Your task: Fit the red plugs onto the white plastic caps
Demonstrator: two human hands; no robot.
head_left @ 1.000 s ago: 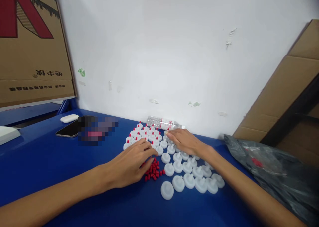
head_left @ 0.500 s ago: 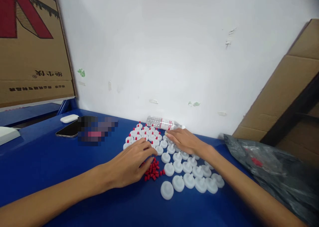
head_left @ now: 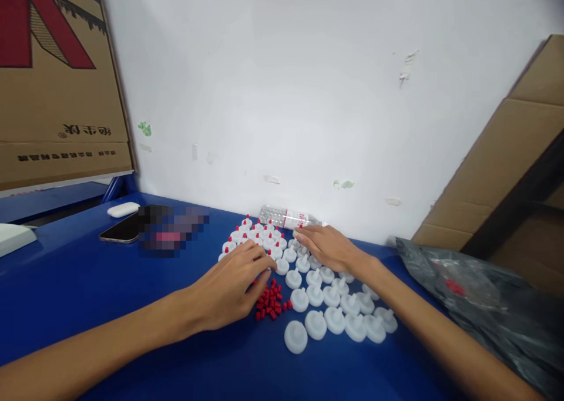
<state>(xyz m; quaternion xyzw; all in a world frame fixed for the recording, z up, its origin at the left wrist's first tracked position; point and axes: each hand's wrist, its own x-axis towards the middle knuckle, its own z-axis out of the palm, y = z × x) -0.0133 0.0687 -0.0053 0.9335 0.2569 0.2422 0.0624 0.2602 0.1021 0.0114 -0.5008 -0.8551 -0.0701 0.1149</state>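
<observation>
My left hand (head_left: 240,280) is palm down over the left edge of a pile of small red caps (head_left: 273,304). Its fingers curl and its thumb and forefinger come close together; whatever they may hold is hidden. Farther back, my right hand (head_left: 328,245) reaches over a group of white round lids with upright nozzles (head_left: 331,295). Its fingertips are drawn together at a small red cap (head_left: 300,227), and the lid beneath is mostly covered. Behind my left hand stand several white lids with red caps on their nozzles (head_left: 257,239).
A clear plastic bottle (head_left: 288,217) lies against the white wall. To the left are a phone (head_left: 121,228) and a white case (head_left: 123,209) on the blue table (head_left: 185,366). A dark plastic bag (head_left: 480,295) lies at right, near a cardboard box (head_left: 489,160).
My left hand has shifted slightly up and left, its thumb and forefinger a little closer together. My right hand stays nearly in the same place, and the lids look unmoved.
</observation>
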